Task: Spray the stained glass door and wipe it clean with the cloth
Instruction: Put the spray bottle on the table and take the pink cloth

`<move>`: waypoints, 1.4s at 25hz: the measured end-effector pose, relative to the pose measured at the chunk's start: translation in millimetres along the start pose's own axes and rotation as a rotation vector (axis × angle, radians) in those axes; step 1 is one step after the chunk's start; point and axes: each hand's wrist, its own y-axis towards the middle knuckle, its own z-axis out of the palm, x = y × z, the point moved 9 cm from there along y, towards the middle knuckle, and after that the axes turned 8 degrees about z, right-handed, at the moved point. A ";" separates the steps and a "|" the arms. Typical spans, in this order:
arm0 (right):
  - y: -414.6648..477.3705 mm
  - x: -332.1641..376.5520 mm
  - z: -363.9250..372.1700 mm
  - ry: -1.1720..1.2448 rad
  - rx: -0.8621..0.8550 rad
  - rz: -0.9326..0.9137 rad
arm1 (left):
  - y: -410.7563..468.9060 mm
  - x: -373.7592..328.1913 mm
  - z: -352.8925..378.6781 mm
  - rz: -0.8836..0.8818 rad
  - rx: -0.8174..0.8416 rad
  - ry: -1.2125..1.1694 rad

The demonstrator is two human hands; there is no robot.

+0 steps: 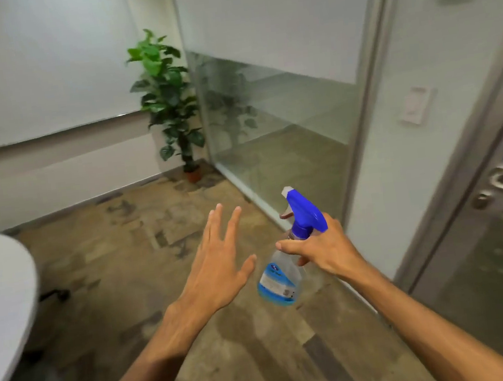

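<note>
Currently your right hand (324, 249) grips the spray bottle (281, 277) at its neck, lower center; your left hand (218, 264) hovers beside it, fingers spread.

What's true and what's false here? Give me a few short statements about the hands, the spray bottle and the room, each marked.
The right hand grips the spray bottle at its neck. True.
The left hand holds a cloth. False: its fingers are spread and it holds nothing.
The bottle's trigger head is red. False: it is blue.
A potted plant stands in the far corner. True.
</note>
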 end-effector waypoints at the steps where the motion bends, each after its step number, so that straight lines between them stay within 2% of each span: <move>1: 2.0 9.8 29.4 -0.006 0.058 -0.032 | -17.0 20.9 -11.6 -0.047 -0.009 0.016; 6: 10.5 41.7 159.4 0.027 0.392 -0.087 | -91.9 107.3 -61.0 -0.264 -0.071 0.052; 17: 42.6 92.2 415.5 -0.003 0.854 -0.191 | -217.5 271.8 -135.1 -0.784 -0.192 0.218; 24: 70.8 133.3 549.8 -0.065 1.048 -0.278 | -265.2 363.0 -169.7 -1.107 -0.289 0.263; 28: 74.9 147.5 615.5 -0.115 1.142 -0.318 | -298.6 393.8 -183.9 -1.298 -0.294 0.287; 35: 53.1 159.6 735.7 -0.206 1.252 -0.325 | -374.2 443.2 -206.2 -1.530 -0.354 0.273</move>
